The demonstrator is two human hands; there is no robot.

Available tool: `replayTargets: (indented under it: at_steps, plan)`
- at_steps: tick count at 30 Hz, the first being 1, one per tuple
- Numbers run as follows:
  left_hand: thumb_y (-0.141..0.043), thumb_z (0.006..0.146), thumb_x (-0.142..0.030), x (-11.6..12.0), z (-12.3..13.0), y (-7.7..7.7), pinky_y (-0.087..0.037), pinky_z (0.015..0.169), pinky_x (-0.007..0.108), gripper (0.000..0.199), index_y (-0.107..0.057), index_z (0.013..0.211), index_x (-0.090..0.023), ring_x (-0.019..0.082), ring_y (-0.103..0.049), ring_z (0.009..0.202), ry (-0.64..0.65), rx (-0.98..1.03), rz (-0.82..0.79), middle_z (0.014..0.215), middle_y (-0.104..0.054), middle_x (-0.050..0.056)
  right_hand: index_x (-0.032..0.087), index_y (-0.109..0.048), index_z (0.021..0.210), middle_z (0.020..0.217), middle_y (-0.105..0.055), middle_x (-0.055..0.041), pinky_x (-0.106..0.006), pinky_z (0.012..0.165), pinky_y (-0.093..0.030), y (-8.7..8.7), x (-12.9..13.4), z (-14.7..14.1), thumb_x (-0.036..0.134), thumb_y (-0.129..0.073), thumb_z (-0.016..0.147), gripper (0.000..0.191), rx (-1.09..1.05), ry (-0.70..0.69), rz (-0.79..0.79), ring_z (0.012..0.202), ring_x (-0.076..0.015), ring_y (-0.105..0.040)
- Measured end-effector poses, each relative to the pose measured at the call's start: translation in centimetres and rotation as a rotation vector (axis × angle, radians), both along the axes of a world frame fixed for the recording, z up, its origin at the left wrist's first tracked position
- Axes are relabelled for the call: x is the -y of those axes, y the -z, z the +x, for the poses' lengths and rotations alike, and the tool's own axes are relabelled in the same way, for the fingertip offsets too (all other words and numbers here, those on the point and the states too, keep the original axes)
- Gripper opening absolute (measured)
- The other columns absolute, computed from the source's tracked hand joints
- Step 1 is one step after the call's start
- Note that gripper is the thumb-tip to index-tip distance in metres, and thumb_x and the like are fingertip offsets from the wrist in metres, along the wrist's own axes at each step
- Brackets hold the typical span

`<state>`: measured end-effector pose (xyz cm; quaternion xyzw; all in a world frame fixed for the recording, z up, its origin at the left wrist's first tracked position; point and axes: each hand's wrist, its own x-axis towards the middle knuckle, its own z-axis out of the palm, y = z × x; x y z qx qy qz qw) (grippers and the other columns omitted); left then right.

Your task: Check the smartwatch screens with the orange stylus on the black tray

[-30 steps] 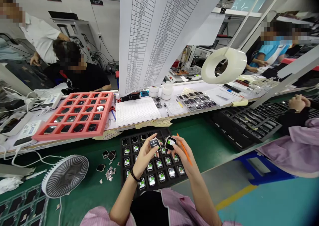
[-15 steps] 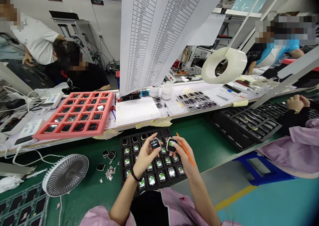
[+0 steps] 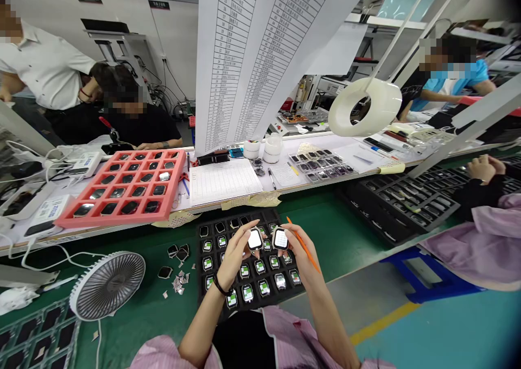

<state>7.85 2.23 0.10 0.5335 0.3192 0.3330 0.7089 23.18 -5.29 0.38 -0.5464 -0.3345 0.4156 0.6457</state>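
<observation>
Your left hand (image 3: 235, 256) has moved its thumb aside, gripping the left watch (image 3: 255, 240); your right hand (image 3: 304, 252) pinches the right watch (image 3: 280, 239) and an orange stick (image 3: 303, 244), above the black tray (image 3: 253, 280). Both screens have turned white, suggesting both respond.

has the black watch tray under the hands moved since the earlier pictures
No, in no visible direction: the black watch tray keeps the same place against the coral tray.
</observation>
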Motion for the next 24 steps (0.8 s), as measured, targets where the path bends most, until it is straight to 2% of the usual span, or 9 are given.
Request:
replayTargets:
  at_steps: [6,11,14,16,20,24]
  plan:
    - [-0.051,0.087,-0.047,-0.05,0.07,0.27,-0.025,0.044,0.02,0.051,-0.05,0.13,-0.02,0.011,-0.054,0.058,-0.011,-0.003,0.005,0.103,-0.066,0.009,0.025,-0.059,0.098,0.069,-0.059,-0.0003,-0.03,0.049,-0.04,-0.02,0.03,0.02,0.042,-0.059,0.085,0.022,0.035,-0.016,0.012,0.056,-0.0173,-0.056]
    - [-0.055,0.086,-0.044,-0.13,-0.01,0.73,-0.034,0.047,0.021,0.06,-0.038,0.139,-0.023,0.012,-0.055,0.065,0.032,0.0,0.078,0.112,-0.061,0.01,0.026,-0.057,0.104,0.092,-0.064,-0.0038,-0.029,0.05,-0.043,-0.28,0.18,0.06,0.039,-0.066,0.08,0.029,0.025,-0.042,0.028,0.064,-0.0178,-0.061]
    - [-0.061,0.083,-0.04,-0.11,0.01,0.65,-0.042,0.058,0.024,0.063,-0.037,0.139,-0.022,0.012,-0.057,0.07,0.041,0.03,0.115,0.116,-0.059,0.01,0.026,-0.056,0.105,0.101,-0.063,-0.0044,-0.027,0.05,-0.043,-0.37,0.2,0.01,0.035,-0.07,0.076,0.034,0.015,-0.051,0.033,0.068,-0.0177,-0.062]
    - [-0.062,0.083,-0.04,-0.08,0.03,0.51,-0.044,0.061,0.025,0.063,-0.039,0.138,-0.022,0.012,-0.057,0.069,0.038,0.034,0.127,0.116,-0.059,0.01,0.026,-0.056,0.104,0.099,-0.063,-0.0041,-0.027,0.05,-0.043,-0.37,0.19,-0.06,0.034,-0.071,0.075,0.033,0.014,-0.045,0.034,0.066,-0.017,-0.062]
    - [-0.054,0.087,-0.045,-0.03,-0.06,0.34,-0.034,0.046,0.021,0.053,-0.047,0.134,-0.022,0.009,-0.053,0.057,0.009,-0.038,0.095,0.109,-0.064,0.009,0.024,-0.058,0.099,0.088,-0.065,-0.0029,-0.028,0.049,-0.043,-0.23,0.14,-0.1,0.039,-0.068,0.077,0.028,0.009,-0.017,0.014,0.057,-0.0158,-0.06]
    - [-0.051,0.088,-0.048,0.02,-0.24,0.32,-0.028,0.043,0.021,0.049,-0.051,0.129,-0.022,0.01,-0.055,0.056,0.001,-0.04,0.077,0.104,-0.065,0.008,0.024,-0.059,0.097,0.076,-0.063,-0.0006,-0.028,0.048,-0.042,0.03,0.08,-0.06,0.042,-0.066,0.08,0.026,0.001,-0.012,0.008,0.052,-0.015,-0.058]
